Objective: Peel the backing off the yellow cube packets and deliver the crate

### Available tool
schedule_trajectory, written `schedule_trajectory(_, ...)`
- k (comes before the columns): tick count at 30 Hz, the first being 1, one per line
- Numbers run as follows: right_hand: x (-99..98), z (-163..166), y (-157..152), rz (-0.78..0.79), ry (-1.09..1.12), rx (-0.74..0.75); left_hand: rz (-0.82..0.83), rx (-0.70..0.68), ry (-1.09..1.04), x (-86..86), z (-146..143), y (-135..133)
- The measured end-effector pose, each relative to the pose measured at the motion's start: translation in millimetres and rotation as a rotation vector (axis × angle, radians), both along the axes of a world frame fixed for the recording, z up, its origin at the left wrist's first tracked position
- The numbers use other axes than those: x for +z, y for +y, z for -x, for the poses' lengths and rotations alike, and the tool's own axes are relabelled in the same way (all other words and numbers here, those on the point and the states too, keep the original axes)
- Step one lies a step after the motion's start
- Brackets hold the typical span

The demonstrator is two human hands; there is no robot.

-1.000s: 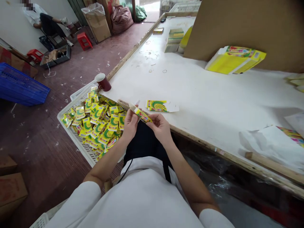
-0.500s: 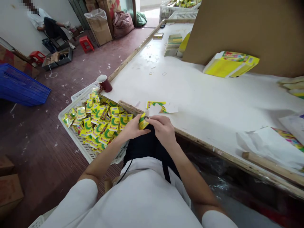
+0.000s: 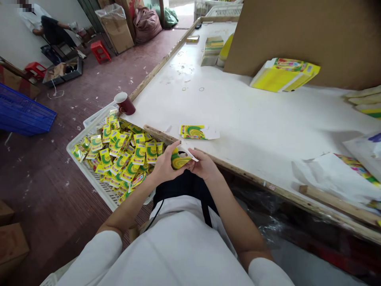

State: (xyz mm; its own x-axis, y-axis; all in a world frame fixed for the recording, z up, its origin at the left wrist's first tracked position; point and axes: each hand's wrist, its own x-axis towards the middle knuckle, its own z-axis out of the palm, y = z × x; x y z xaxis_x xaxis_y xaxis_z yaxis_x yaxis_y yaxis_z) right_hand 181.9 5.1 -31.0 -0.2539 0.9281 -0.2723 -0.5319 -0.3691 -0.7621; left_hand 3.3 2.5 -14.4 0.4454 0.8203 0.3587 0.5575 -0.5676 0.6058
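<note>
A small yellow and green cardboard box is held between my two hands above my lap, at the table's edge. Its end stands open, with white flaps showing. My left hand is closed round the box's left side, thumb below and fingers above. On the other side my right hand pinches a white flap and the right end; some of its fingertips are hidden. Just beyond, another yellow and green carton lies on the white table, its white flap pointing right. A white crate full of small yellow packets stands to my left.
A maroon mug stands at the table's left corner. Farther back are a yellow carton and a stack of cartons by a brown board. A person sits at the far left, near a red stool.
The box in my hands has been opened out wider, and its white flaps now show. My right hand has lowered slightly onto its right end. The view has shifted a little.
</note>
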Motion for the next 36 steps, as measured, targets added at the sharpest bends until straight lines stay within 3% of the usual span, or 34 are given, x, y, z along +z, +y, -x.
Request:
schedule_trajectory(4,-9.2,12.5,-13.8,-0.022,0.109,-0.029,0.017,0.004,0.009,0.3,-1.2,1.7)
schedule_trajectory(7,-5.6,16.9,-21.0,-0.131,0.038,-0.096,0.043,0.04,0.029,0.4,-1.8,3.3)
schedule_trajectory(10,2.5,17.3,-19.6,-0.133,-0.056,-0.14,0.034,0.02,0.049,-1.8,-4.8,2.5)
schedule_trajectory(16,-1.1,11.8,-11.8,-0.187,-0.228,-0.038,0.031,-0.011,0.144,-3.2,-10.5,-1.3)
schedule_trajectory(20,-10.3,11.5,-17.4,-0.392,-0.398,-0.075,0.136,-0.039,0.163,-7.2,-11.4,2.8)
schedule_trajectory(23,-12.1,14.8,-23.7,-0.602,-0.608,-0.102,0.105,-0.104,0.107,-12.9,-12.8,7.6)
schedule_trajectory(29,-19.9,6.5,-20.2,-0.581,-0.807,-0.27,0.087,0.071,0.189,-4.3,-4.8,10.7)
schedule_trajectory(36,-16.6,-19.2,-13.2,-0.821,-0.923,-0.022,0.093,0.081,0.236,15.7,7.8,16.4)
